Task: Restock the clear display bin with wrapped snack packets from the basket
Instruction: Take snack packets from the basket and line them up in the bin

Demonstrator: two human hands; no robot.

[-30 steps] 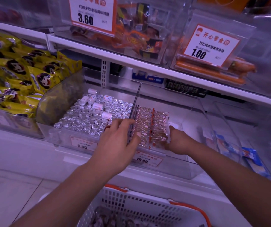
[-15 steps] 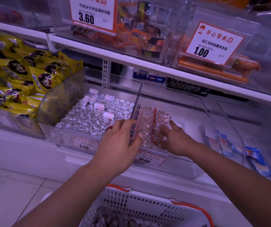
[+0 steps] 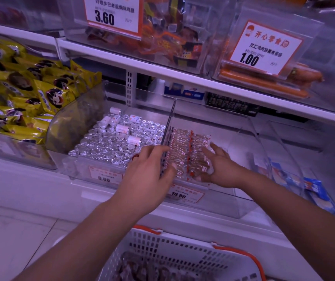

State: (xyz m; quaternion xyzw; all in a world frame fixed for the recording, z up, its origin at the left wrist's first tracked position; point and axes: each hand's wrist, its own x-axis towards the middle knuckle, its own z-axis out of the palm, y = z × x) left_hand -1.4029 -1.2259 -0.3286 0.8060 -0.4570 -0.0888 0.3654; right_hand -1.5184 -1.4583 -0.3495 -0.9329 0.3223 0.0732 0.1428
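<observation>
Rows of clear-wrapped snack packets (image 3: 189,145) with red ties lie in the left part of a clear display bin (image 3: 249,138) on the lower shelf. My left hand (image 3: 148,175) rests at the bin's left divider, fingers stretched out against the left side of the packets. My right hand (image 3: 219,167) lies with spread, straight fingers on the right side of the packets near the front wall. Below, a white basket (image 3: 174,248) with orange handles holds more wrapped packets (image 3: 138,268).
Left of the divider (image 3: 167,126), a bin holds several foil-wrapped rolls (image 3: 114,145). Yellow snack bags (image 3: 27,94) fill the bin at far left. Blue packets (image 3: 316,191) lie in a bin at right. An upper shelf (image 3: 182,78) with bins and price signs overhangs.
My right hand has slid left onto the packets and spread its fingers. My left hand has stayed at the divider. The camera has tilted slightly.
</observation>
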